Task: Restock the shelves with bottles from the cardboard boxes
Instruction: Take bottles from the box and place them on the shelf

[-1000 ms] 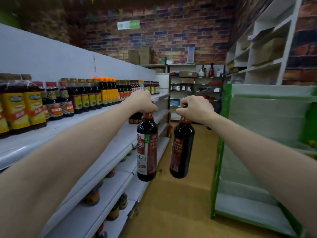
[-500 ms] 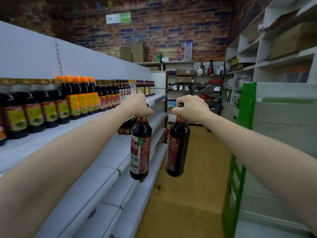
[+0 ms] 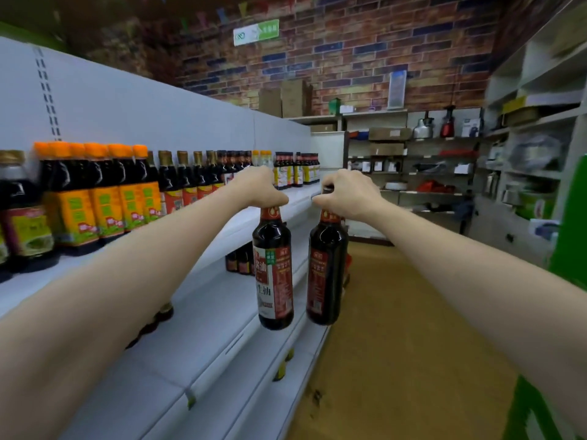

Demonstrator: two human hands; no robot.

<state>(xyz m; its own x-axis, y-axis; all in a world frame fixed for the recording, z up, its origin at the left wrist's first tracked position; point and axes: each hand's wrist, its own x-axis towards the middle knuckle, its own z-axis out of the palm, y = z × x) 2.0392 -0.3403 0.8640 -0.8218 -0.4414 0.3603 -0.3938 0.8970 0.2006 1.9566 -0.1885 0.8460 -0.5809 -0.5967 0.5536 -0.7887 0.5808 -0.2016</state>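
- Held bottles (image 3: 273,268): dark, red-and-white labels
- Caps (image 3: 92,149): orange
- Shelves (image 3: 203,315): white
- Wall (image 3: 365,58): red-and-blue brick pattern
- Floor (image 3: 397,344): tan
- Rack (image 3: 568,223): green

glossy dark bottles (image 3: 274,274) (paper labels), matt shelves (image 3: 203,328)

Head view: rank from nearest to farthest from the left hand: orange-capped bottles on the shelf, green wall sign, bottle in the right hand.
From the left hand:
1. Bottle in the right hand, just to its right.
2. Orange-capped bottles, top shelf, left.
3. Green wall sign, high on the far brick wall.
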